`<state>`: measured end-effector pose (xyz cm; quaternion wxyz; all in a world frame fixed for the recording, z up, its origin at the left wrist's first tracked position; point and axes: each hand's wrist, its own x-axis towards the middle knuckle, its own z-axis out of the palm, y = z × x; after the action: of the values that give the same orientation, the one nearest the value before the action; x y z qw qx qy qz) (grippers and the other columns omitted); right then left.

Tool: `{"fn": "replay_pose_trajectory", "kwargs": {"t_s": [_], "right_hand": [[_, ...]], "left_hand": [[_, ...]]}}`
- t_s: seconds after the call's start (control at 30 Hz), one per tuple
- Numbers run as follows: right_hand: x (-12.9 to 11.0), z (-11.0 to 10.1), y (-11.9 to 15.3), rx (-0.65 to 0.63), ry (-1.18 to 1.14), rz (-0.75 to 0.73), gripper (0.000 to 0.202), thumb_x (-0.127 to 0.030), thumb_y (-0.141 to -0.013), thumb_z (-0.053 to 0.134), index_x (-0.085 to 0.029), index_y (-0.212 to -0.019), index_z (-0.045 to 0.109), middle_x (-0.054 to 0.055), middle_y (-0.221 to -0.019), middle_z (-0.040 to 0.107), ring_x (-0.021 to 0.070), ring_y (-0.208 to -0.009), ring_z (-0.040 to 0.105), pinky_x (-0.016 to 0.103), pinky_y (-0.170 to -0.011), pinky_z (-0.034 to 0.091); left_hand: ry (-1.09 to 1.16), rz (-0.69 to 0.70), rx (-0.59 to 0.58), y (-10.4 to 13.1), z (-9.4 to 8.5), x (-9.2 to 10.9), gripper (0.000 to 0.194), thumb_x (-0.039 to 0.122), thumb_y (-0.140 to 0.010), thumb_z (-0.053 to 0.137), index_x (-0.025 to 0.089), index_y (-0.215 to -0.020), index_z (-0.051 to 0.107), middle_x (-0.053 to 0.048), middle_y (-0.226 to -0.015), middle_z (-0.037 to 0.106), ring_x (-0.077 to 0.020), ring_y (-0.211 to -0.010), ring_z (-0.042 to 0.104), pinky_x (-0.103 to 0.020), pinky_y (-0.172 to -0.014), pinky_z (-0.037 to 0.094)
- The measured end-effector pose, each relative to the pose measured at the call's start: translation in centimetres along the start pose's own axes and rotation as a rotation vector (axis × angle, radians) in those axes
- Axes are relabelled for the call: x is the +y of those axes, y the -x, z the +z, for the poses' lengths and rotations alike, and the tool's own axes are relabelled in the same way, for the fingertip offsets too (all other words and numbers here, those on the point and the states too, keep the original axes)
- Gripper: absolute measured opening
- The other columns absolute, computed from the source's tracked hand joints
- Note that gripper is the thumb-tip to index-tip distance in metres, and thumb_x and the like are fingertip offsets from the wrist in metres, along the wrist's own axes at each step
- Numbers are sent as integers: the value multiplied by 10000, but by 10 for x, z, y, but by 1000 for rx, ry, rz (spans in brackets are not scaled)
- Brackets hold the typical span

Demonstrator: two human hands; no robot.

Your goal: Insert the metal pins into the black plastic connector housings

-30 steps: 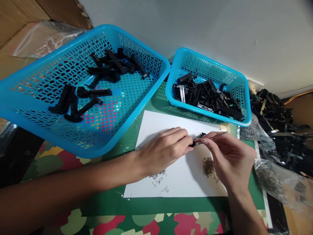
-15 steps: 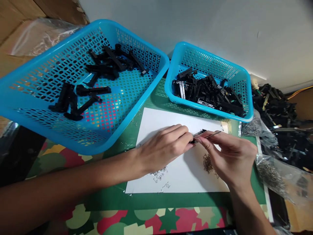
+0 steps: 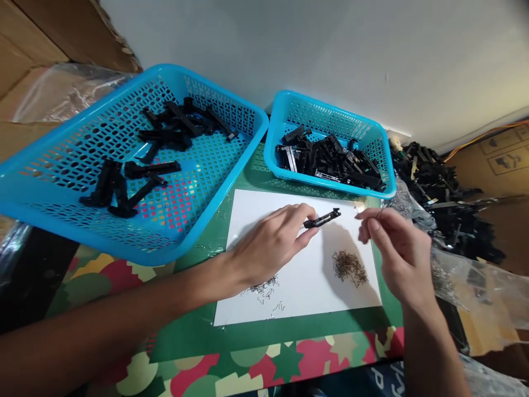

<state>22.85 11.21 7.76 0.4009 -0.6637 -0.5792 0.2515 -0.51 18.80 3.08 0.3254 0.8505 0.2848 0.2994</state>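
In what looks like a two-handed fitting step, the left hand [image 3: 268, 242] grips a black part [image 3: 324, 219] over the white sheet [image 3: 306, 292] near its far edge, the right hand's [image 3: 403, 251] fingers pinch a thin tool [image 3: 358, 216] apart from it, and rejoining them would need careful alignment.

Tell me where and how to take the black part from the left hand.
Probably pinch the black part by its free end: it is long and narrow, and the left hand covers the other end. Come from the right, fingertips across the slim body just short of the raised tip, as that side looks open.
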Motion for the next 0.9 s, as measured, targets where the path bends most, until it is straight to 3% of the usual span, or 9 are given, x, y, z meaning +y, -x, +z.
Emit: {"fn": "replay_pose_trajectory", "kwargs": {"t_s": [0.13, 0.33, 0.43, 0.63, 0.9], "right_hand": [[3, -12, 19, -195, 233, 101, 191, -353, -1038, 618, -213, -1003, 744, 37, -930, 719, 162, -750, 608, 284, -647, 466], [-26, 36, 51, -454, 135, 52, 110, -301, -1018, 661, -272, -1003, 766, 8, -902, 706, 189, -833, 625, 321, -754, 469], [-34, 57, 57, -445, 86, 55, 100, -258, -1017, 667, -283, -1029, 762, 0, -940, 716, 194, -867, 628, 342, -801, 456], [-34, 75, 64, -450, 70, 13, 44, -248, -975, 743, -268, -1010, 759, 5, -924, 713, 202, -866, 615, 336, -789, 433], [-32, 88, 78, -374, 167, -93, 222, -97, -1033, 528, -227, -978, 699, 20, -899, 714, 202, -804, 579, 330, -747, 388]], "left_hand": [[163, -109, 1, -2, -2, 0, 118, 248, -1072, 547, 192, -1172, 522, -26, -1006, 690, -170, -882, 691, -315, -762, 557], [349, -199, 50, -8, -3, -3, 95, 217, -1019, 583, 206, -1065, 501, 27, -895, 577, -110, -746, 583, -254, -681, 488], [402, -210, 65, -8, -3, -4, 102, 196, -999, 575, 205, -1069, 502, 20, -906, 559, -114, -764, 570, -256, -696, 492], [438, -196, 55, -8, -4, -4, 132, 181, -994, 555, 200, -1123, 536, 6, -963, 595, -111, -753, 561, -260, -708, 498], [414, -162, 27, -10, -6, -2, 215, 208, -1021, 549, 169, -1172, 697, -35, -1061, 692, -127, -767, 585, -278, -735, 495]]}}
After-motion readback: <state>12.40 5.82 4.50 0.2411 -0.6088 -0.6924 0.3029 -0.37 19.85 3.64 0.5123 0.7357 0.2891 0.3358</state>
